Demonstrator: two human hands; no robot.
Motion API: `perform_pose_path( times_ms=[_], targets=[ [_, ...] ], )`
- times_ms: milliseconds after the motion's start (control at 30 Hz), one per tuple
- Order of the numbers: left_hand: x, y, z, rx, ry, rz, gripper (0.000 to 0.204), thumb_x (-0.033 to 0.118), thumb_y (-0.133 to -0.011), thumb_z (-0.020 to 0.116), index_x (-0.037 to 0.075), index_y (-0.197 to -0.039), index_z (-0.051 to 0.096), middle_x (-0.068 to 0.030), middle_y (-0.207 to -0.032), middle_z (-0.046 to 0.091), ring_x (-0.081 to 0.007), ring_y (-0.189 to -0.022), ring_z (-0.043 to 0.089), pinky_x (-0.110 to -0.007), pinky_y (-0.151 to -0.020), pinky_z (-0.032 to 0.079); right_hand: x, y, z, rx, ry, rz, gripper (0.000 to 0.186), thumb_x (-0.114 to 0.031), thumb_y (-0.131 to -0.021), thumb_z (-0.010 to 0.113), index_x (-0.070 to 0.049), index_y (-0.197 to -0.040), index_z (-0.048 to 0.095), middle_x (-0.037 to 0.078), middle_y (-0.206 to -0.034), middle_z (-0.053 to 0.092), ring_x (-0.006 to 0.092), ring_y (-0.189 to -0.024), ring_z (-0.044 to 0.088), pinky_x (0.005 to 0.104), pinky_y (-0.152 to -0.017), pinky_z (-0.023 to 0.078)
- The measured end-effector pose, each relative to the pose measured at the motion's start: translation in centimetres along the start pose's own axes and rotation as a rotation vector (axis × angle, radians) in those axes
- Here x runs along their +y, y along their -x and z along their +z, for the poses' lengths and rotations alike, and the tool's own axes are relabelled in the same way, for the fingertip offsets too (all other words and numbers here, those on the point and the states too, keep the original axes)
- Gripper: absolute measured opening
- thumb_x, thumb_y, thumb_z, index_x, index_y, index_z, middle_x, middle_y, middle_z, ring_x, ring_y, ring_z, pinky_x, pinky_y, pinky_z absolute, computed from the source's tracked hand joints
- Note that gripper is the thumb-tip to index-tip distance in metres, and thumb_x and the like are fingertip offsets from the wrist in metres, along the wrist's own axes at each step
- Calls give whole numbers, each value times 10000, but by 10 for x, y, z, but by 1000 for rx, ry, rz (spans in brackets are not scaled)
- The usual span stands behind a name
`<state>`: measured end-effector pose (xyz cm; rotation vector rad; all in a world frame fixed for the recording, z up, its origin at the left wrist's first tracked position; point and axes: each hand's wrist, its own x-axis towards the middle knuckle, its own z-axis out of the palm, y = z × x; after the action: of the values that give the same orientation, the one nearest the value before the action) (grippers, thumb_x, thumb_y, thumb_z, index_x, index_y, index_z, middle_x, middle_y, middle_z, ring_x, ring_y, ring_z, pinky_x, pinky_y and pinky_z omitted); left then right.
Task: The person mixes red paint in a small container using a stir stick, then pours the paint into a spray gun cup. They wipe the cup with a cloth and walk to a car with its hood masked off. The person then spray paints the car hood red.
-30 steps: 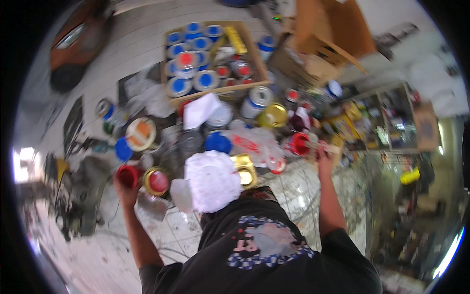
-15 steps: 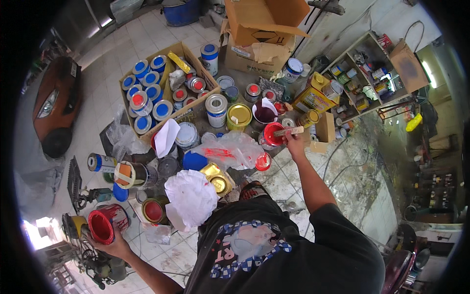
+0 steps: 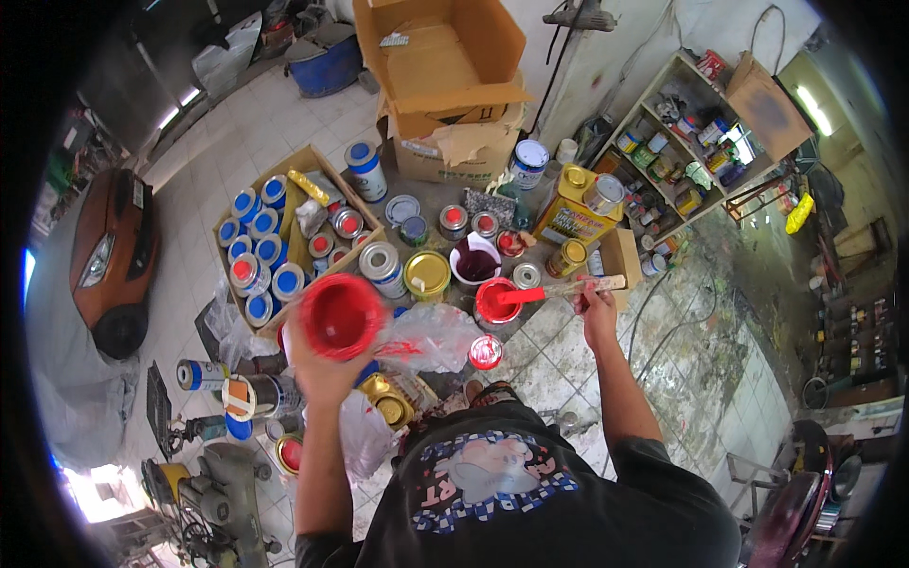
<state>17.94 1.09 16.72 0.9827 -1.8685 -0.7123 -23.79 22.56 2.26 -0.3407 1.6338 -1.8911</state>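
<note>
My left hand [image 3: 320, 367] is wrapped round a can of red paint [image 3: 341, 320], blurred by motion, its open mouth facing up. It hangs over the left part of the group of cans. My right hand [image 3: 595, 310] grips the pale end of a flat stirring stick [image 3: 610, 282]. The stick's other end is coated bright red and lies over the mouth of a second open can of red paint [image 3: 490, 305]. Just behind that can stands a white container of dark maroon paint [image 3: 476, 258]. A red-smeared lid [image 3: 486, 352] lies in front of it.
A cardboard box [image 3: 367, 234] full of blue-lidded cans stands left. Crumpled clear plastic [image 3: 431, 336] lies before a gold-lidded can [image 3: 427, 275]. A yellow rectangular tin [image 3: 576, 210] and a wooden shelf [image 3: 668, 185] of cans are at the right. Large cartons [image 3: 454, 156] stand behind.
My left hand has brought its paint can up and to the right, from low at the left. My right hand has drawn the stick rightward, showing its red end at the second can.
</note>
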Motion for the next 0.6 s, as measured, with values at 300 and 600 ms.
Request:
perform_pose_path(
  times_ms=[300, 600],
  targets=[
    [-4, -29, 157, -397, 79, 330, 1034, 256, -571, 992, 7, -1431, 475, -202, -1357, 595, -382, -1285, 584, -479, -1115, 462, -115, 30, 34, -80, -148, -177, 257, -225, -1095, 559, -14, -1223, 631, 16, -866, 614, 105, -724, 531, 263, -646, 409],
    [40, -14, 189, -480, 153, 410, 1080, 284, -564, 1008, -7, -1444, 452, -233, -1398, 552, -435, -1310, 545, -495, -1106, 469, -145, 32, 76, -398, 305, -341, 270, -236, -1097, 572, -35, -1258, 652, -8, -949, 634, 84, -810, 565, 254, -761, 480]
  ],
)
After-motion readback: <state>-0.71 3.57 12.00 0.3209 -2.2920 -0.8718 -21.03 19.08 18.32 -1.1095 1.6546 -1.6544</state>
